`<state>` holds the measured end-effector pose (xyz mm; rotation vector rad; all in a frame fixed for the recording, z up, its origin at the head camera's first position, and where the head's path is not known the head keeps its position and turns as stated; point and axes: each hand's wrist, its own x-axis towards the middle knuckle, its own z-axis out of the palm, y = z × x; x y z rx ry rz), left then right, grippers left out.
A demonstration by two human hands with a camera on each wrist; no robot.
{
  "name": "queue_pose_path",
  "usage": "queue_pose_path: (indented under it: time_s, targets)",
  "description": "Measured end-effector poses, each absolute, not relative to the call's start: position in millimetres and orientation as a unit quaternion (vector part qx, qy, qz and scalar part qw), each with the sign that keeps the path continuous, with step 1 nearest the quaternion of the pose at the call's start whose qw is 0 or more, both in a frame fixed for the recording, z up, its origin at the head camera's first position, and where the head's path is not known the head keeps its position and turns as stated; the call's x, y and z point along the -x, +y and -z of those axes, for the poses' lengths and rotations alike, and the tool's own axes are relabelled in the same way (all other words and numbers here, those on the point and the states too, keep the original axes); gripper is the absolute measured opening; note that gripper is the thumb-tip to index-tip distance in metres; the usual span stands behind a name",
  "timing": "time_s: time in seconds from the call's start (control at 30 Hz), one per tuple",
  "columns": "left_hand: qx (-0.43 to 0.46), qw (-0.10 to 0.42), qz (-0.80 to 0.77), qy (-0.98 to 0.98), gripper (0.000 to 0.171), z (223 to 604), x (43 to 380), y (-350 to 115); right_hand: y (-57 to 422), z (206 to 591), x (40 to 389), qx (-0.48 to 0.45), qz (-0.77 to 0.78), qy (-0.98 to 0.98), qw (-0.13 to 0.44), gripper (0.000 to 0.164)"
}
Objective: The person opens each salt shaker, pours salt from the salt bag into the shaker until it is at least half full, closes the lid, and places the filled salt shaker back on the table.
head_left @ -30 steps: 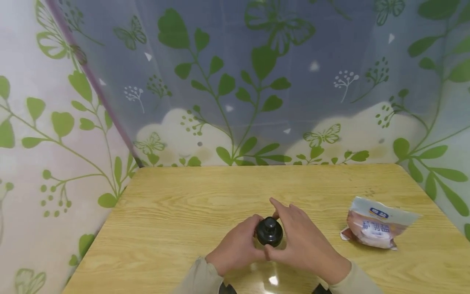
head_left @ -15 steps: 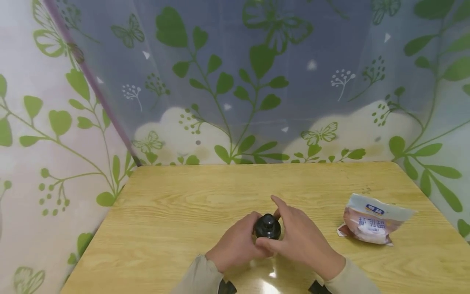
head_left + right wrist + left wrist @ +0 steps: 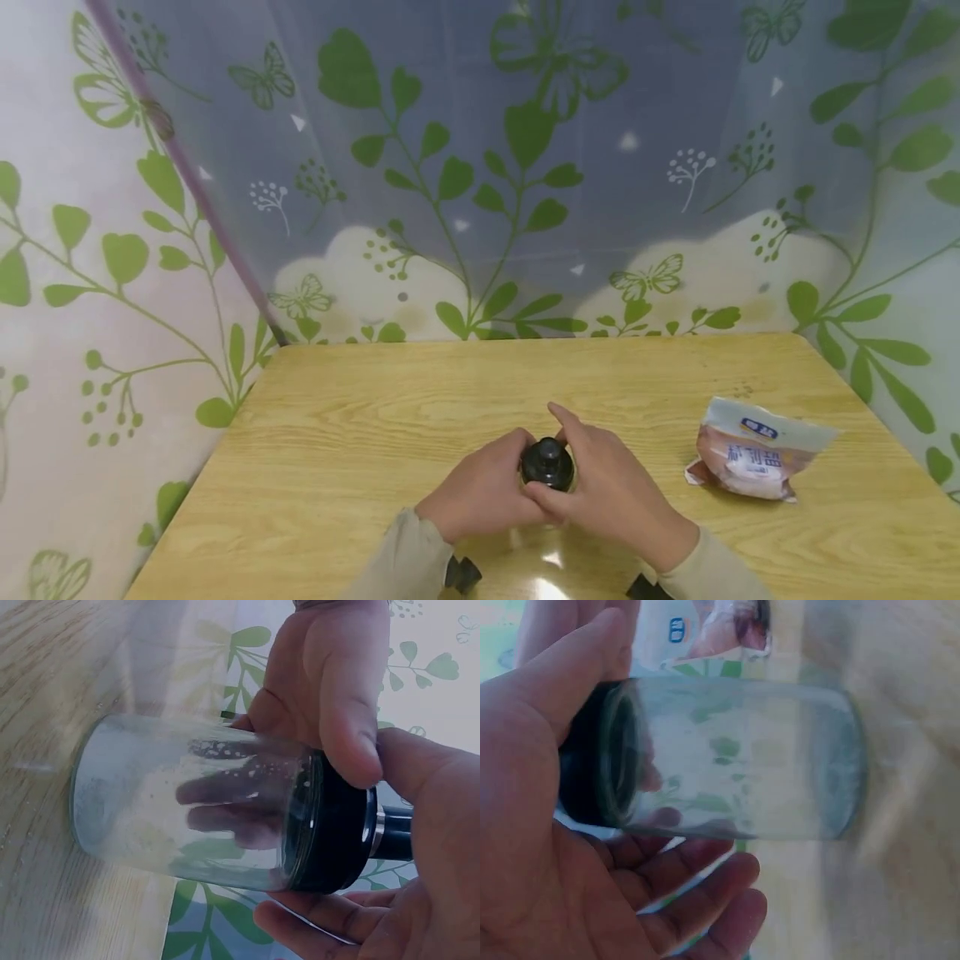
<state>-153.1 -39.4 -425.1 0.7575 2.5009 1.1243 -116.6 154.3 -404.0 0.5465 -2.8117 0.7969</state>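
A clear glass jar (image 3: 142, 802) with a black knobbed lid (image 3: 550, 467) is held upright between both hands. My left hand (image 3: 483, 487) wraps the jar from the left, with its fingers visible through the glass in the right wrist view. From the right, my right hand (image 3: 615, 492) grips around the lid, its thumb across the near side and index finger raised. Small pale specks dot the inside of the glass in the right wrist view. Whether the jar's base touches the table cannot be told.
On the right of the wood-grain table (image 3: 360, 408) lies a pink-and-white printed plastic pouch (image 3: 753, 458). A leaf-patterned curtain (image 3: 450, 183) hangs behind the table and along its sides.
The right thumb has shifted left across the near side of the lid since a second ago. The jar stays in nearly the same place, while the head view has drifted slightly.
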Motion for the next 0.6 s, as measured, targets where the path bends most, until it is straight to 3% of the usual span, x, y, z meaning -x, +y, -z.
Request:
queue_pose_path:
  time_s: [0.3,0.6]
  targets:
    - [-0.303,0.131,-0.334,0.883,0.059,413,156,-46,153,405,115,-0.151,-0.288,-0.944,0.052,0.108]
    - [-0.322,0.091,-0.299,0.894,0.04,401,154,-46,155,400,116,-0.146,-0.281,-0.947,0.059,0.103]
